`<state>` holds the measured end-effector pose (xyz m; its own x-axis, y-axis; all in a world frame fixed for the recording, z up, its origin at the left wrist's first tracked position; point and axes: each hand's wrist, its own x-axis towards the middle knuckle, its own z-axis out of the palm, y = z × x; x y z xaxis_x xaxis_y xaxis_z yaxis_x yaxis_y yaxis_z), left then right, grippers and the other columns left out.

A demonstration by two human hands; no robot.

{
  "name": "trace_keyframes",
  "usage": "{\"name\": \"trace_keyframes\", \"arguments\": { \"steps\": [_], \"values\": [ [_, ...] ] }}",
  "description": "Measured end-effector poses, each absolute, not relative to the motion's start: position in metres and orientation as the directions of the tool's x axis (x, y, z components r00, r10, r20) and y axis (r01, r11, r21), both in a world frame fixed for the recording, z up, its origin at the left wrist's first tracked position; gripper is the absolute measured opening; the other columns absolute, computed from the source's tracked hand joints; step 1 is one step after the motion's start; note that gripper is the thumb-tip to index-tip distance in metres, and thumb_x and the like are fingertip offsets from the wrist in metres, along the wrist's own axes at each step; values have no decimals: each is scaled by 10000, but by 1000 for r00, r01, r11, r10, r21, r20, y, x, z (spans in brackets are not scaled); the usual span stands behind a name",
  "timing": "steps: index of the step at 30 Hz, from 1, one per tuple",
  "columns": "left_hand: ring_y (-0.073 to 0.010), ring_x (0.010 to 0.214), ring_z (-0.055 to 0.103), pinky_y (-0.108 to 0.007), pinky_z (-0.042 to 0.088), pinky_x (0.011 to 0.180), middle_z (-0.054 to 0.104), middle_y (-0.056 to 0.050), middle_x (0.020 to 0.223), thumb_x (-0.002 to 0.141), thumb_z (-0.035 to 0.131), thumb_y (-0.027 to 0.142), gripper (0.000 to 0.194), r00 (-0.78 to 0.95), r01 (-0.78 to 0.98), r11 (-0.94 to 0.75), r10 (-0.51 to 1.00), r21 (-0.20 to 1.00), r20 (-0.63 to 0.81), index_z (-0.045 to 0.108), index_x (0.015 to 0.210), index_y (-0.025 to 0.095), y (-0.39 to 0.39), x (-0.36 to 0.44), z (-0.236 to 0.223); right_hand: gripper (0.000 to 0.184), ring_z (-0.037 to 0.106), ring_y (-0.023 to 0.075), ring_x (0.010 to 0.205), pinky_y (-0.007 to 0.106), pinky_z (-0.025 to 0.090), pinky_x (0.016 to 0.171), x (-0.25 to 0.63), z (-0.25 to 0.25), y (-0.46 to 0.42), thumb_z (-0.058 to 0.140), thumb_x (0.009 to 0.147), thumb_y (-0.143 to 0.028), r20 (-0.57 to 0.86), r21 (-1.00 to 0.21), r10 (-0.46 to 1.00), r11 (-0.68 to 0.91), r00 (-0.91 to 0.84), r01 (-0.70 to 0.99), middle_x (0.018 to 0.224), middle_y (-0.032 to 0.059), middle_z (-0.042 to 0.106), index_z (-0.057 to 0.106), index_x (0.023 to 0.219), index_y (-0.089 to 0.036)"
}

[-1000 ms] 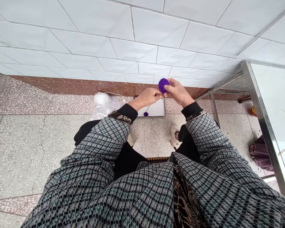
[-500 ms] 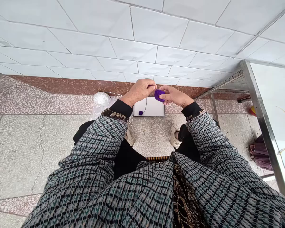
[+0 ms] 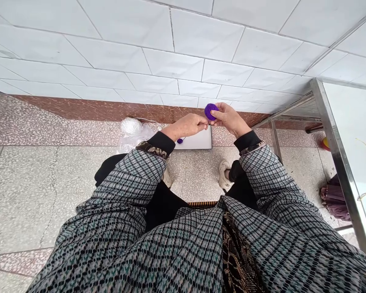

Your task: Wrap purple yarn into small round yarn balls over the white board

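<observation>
My right hand (image 3: 228, 118) is closed round a purple ball of yarn (image 3: 211, 111), thumb across its front. Just to the left, my left hand (image 3: 190, 125) pinches the purple strand beside the ball. Below my left hand, a smaller purple ball of yarn (image 3: 179, 141) lies in a shallow white box (image 3: 199, 142) on the floor. A short piece of strand shows by that small ball; the rest is hidden behind my left hand.
A white ball of yarn (image 3: 131, 126) sits in a clear plastic bag (image 3: 136, 136) left of the box. The tiled wall (image 3: 187, 65) rises close ahead. At right stands a metal-framed table (image 3: 338, 154), with dark purple cloth (image 3: 335, 197) beneath. My shoes (image 3: 224, 174) flank the box.
The large ball has moved up and slightly right in my right hand. My left hand has gone lower and right, from above the ball's left side to its underside, now covering part of the box.
</observation>
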<state>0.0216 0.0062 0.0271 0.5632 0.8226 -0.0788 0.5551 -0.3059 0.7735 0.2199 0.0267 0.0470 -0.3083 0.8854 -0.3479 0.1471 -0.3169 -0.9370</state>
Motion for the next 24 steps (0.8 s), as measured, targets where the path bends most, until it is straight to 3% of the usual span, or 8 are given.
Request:
{"name": "trace_keyframes", "arguments": {
  "steps": [3, 6, 10, 15, 20, 24],
  "values": [
    [-162, 681, 574, -323, 429, 717, 715, -52, 766, 888, 578, 229, 204, 598, 560, -342, 797, 755, -82, 765, 823, 180, 4, 18, 33, 325, 570, 64, 536, 157, 456, 458, 220, 39, 28, 750, 919, -90, -335, -909, 916, -253, -221, 331, 800, -32, 626, 461, 985, -223],
    [-163, 726, 590, -315, 438, 728, 734, -69, 833, 884, 571, 224, 202, 525, 553, -358, 851, 752, 18, 760, 834, 173, 8, 12, 36, 306, 541, 73, 504, 169, 451, 434, 221, 39, 26, 767, 905, -71, -403, -868, 865, -257, -300, 425, 733, -38, 616, 501, 950, -217],
    [-172, 792, 603, -305, 456, 763, 719, -58, 830, 868, 563, 205, 193, 381, 545, -335, 916, 769, 129, 750, 847, 161, 17, 4, 32, 241, 602, 84, 565, 188, 518, 503, 222, 47, 22, 757, 897, -69, -460, -885, 763, -353, -455, 302, 806, -10, 686, 568, 969, -202],
    [-153, 642, 514, -292, 397, 650, 603, -6, 641, 885, 565, 245, 204, 284, 551, -183, 959, 814, 24, 726, 806, 147, 20, 8, 24, 286, 637, 85, 574, 200, 539, 567, 223, 52, 23, 762, 867, -137, -413, -896, 734, -434, -540, 96, 801, -18, 701, 560, 1059, -199],
    [-161, 660, 553, -293, 417, 682, 589, -2, 607, 902, 599, 273, 187, 394, 470, -199, 919, 860, -3, 733, 848, 154, 11, 21, 24, 433, 683, 101, 668, 216, 556, 634, 219, 48, 26, 862, 833, -291, -292, -931, 821, -361, -490, -51, 852, -20, 692, 498, 1056, -221],
    [-162, 673, 580, -311, 436, 728, 629, -20, 654, 899, 561, 222, 200, 548, 498, -291, 836, 817, -36, 739, 828, 168, 4, 27, 28, 378, 621, 89, 635, 199, 502, 577, 213, 37, 29, 795, 898, -269, -245, -969, 918, -241, -312, 51, 842, -37, 629, 436, 1013, -236]
  ]
}}
